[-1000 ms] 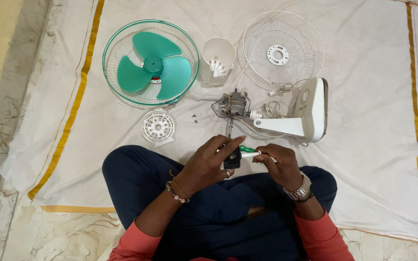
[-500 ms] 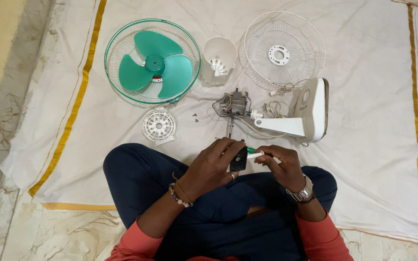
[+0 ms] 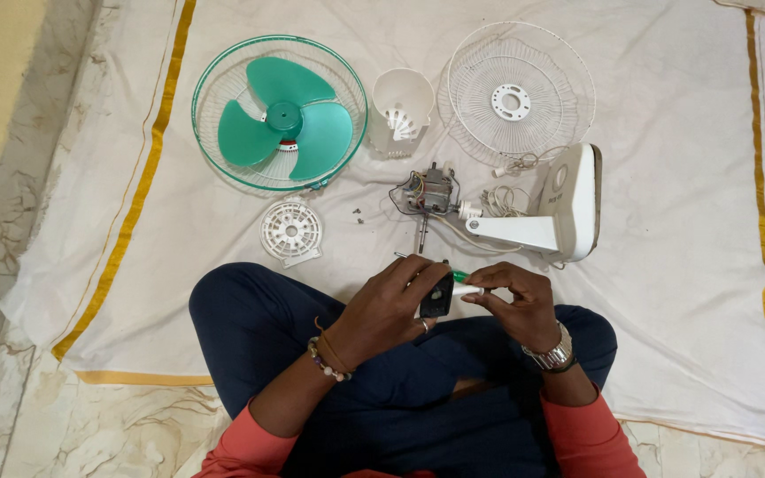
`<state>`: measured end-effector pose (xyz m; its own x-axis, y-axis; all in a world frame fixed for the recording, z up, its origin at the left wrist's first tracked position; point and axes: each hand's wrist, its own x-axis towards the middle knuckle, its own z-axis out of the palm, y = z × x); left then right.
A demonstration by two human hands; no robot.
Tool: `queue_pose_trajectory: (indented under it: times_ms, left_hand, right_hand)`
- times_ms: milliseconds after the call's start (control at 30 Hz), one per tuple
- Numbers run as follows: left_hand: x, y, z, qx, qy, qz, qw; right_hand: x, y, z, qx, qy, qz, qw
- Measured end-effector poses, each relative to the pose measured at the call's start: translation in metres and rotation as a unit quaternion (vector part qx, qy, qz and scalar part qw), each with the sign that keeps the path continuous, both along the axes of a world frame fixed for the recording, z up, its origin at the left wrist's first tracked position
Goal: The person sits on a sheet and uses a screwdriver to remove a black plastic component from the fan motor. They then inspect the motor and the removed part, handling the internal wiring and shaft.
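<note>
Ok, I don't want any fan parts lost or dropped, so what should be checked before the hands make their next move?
1. Small black part gripped by the left hand: ok, the fingers wrap it.
2. Green-and-white tool held by the right hand: ok, its tip meets the black part.
3. Loose screws in sight on the white cloth: ok, beside the motor.
4. Motor wires clear of the hands: ok, they lie apart.
5. Tool tip seated properly: cannot tell, too small.
6. Green blade resting inside its guard: ok.
</note>
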<state>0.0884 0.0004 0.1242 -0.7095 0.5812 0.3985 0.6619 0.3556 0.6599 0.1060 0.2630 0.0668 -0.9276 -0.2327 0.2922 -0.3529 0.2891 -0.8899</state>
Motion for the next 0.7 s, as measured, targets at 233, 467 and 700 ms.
queue_pose_trajectory:
  times_ms: [233, 467, 700]
  left_hand:
    - [-0.004, -0.002, -0.006, 0.039, -0.035, -0.008, 0.999]
    - [-0.005, -0.002, -0.01, 0.053, -0.033, -0.002, 0.998]
    - [-0.004, -0.001, -0.011, 0.05, -0.024, -0.014, 0.998]
  right_hand:
    - [0.0, 0.004, 0.007, -0.011, -0.073, 0.0, 0.997]
    - [0.005, 0.007, 0.0, 0.051, -0.051, -0.047, 0.996]
    - [0.007, 0.018, -0.032, 0.046, -0.079, -0.035, 0.995]
